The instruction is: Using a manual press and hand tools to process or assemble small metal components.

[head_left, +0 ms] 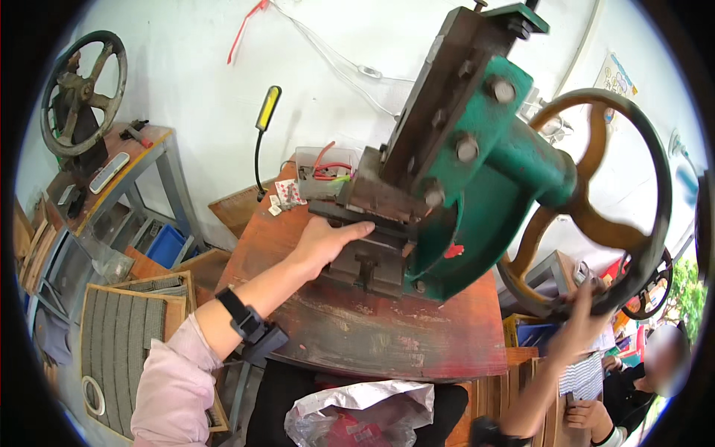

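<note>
A green hand press with a brown, dark-rimmed handwheel stands on a worn red-brown table. My left hand is closed on the edge of a dark metal plate in the press's die area. Its thumb lies along the front and the other fingertips are hidden. Below the plate is the slotted metal base. At the wheel's lower rim, my right hand grips the handwheel, somewhat blurred. An open, clear-and-silver plastic bag holding something red rests on my lap.
Behind the press lies a clear bin with red-handled pliers, beside a yellow work lamp. Left are another handwheel on a bench and a tray of grey strips. At lower right sits another person near wooden trays.
</note>
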### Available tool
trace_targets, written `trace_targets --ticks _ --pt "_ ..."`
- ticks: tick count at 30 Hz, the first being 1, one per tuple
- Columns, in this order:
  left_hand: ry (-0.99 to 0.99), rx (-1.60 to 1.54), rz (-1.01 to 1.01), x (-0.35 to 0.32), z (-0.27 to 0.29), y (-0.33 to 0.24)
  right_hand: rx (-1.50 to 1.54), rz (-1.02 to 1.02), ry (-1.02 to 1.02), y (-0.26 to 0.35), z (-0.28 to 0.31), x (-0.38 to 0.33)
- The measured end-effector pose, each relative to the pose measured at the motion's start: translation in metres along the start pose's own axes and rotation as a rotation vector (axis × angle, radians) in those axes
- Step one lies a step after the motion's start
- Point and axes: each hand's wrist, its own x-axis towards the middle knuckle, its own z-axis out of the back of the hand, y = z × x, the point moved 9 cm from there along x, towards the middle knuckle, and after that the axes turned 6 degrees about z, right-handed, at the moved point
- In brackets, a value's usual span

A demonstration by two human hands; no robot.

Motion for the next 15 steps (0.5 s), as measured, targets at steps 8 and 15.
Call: trace_targets --ticks 8,15 --pt "0.026 0.071 0.162 -0.003 -0.005 0.012 -0.152 -0.323 0.518 0.051 -0.043 0.189" --pt "-0.010 0.094 0.112 0.004 0.003 0.018 -0.283 0.081 -0.356 0.022 -0.021 -0.018"
